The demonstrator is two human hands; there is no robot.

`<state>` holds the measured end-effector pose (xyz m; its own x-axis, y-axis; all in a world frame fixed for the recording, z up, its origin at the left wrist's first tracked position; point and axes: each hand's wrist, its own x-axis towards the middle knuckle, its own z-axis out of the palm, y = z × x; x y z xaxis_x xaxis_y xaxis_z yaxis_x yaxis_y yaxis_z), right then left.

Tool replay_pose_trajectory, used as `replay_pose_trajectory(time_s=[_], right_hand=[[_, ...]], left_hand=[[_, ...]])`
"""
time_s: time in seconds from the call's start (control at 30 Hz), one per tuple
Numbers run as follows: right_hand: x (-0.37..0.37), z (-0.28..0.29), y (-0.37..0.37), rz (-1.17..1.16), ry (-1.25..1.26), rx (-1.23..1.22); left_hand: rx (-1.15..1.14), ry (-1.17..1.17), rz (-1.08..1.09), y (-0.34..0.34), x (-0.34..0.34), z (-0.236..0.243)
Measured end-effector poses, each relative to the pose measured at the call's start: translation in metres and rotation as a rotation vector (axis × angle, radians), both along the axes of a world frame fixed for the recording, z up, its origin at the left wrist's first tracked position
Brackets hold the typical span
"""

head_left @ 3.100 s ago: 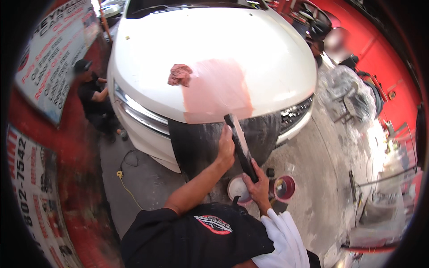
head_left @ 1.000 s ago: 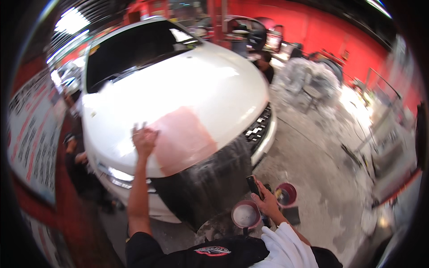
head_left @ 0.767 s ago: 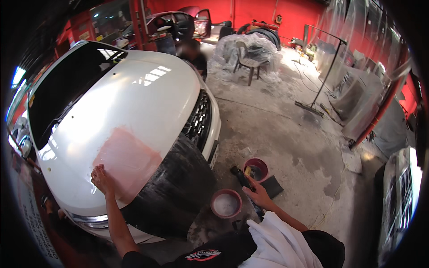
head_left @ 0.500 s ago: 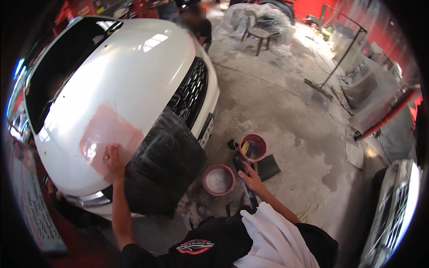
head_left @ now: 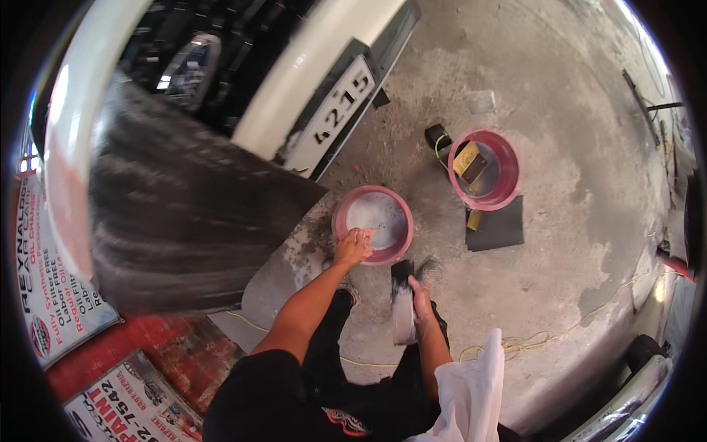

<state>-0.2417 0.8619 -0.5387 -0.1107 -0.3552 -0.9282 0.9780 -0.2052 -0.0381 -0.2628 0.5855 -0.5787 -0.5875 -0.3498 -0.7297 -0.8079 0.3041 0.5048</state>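
My left hand (head_left: 355, 247) reaches over the near left rim of a red-pink bucket (head_left: 407, 247) of cloudy whitish water. Its fingers are closed, and a pinkish patch shows at their tips; what they hold I cannot make out. My right hand (head_left: 422, 300) is wrapped round the side of a long sanding block (head_left: 403, 313), black at the far end and coated grey-white along the rest. To the left, a black sheet (head_left: 184, 214) smeared with pale dust hangs down over the front of a white car (head_left: 287, 66), next to its grille.
A second red-pink bucket (head_left: 508, 173) stands farther right with a yellow-and-dark block (head_left: 470, 162) in it. Beside it lie a dark flat sheet (head_left: 495, 225) and a small black object (head_left: 437, 136). A yellow cord (head_left: 530, 341) trails over the concrete floor. Printed banners (head_left: 62, 295) are at left.
My view has dropped toward the floor. My left hand has left the pinkish patch on the car's hood and come down to the near bucket. The right hand still holds the sanding block.
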Motion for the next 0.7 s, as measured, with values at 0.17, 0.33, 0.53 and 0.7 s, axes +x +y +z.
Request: replay_pose_trajectory(time_s=[0.17,0.33,0.53,0.7], right_hand=[[0.037,-0.093,0.004,0.058,0.123,0.002],[-0.005,-0.072,-0.022,0.226,0.432,0.122],[-0.017,-0.056,-0.016,0.314,0.453,0.073],[0.005,-0.092,-0.012,0.242,0.437,-0.007]], left_hand=[[-0.34,-0.076,0.111,-0.004,-0.04,-0.185],[-0.408,-0.325,-0.2,0.03,-0.044,-0.282],[-0.274,-0.518,-0.46,0.05,0.007,-0.348],[0.244,-0.485,-0.301,-0.011,-0.001,-0.261]])
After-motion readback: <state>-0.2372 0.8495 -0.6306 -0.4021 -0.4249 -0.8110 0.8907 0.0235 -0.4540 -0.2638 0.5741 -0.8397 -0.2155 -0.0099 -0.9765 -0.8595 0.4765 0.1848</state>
